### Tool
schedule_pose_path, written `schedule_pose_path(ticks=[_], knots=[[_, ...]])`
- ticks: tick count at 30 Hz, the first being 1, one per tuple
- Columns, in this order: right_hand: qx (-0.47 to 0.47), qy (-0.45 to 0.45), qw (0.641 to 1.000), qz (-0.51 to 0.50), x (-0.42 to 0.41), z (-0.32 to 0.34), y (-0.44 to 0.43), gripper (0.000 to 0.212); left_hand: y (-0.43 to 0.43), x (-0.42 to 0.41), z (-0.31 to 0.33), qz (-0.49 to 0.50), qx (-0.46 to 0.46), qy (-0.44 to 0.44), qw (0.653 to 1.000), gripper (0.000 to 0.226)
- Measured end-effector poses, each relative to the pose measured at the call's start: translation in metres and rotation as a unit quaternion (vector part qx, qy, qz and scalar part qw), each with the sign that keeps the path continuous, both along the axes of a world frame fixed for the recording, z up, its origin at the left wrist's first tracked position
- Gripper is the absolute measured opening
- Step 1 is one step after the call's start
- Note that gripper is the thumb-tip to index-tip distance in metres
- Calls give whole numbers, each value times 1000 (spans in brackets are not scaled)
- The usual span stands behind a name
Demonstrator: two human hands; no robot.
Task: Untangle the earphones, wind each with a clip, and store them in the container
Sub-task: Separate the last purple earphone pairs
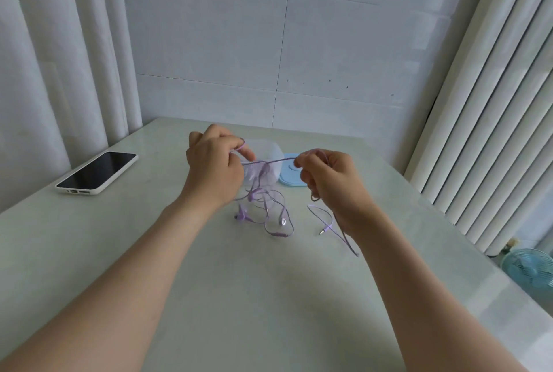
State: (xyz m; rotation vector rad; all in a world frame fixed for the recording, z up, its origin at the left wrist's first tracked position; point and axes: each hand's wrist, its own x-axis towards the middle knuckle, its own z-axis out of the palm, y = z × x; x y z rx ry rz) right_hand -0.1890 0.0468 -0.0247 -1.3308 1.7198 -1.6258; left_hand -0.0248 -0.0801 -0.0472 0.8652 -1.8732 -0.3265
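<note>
My left hand (214, 166) and right hand (327, 174) each pinch the purple earphones (282, 221) with curled fingers, stretching one piece of cord tight just before the container (275, 153), I think to expose the knots. The tangle hangs before the container, down onto the bench (209, 282).

Both bare forearms reach toward twelve o'clock. The left hand (214, 162) and right hand (329, 183) are raised with fingers curled, pinching a cord (269, 161).

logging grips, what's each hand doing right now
Left hand: pinches the purple earphone cable.
Right hand: grips the same cable.
</note>
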Motion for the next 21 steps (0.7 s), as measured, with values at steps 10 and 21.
schedule_pose_path(ticks=[10,21], knots=[[-210,-436,875,-28,-14,12,-2,35,-4,2,-6,149,24,-61,987,48],[-87,-138,977,-138,-3,5,-4,14,-6,4,-6,276,27,-88,957,37]])
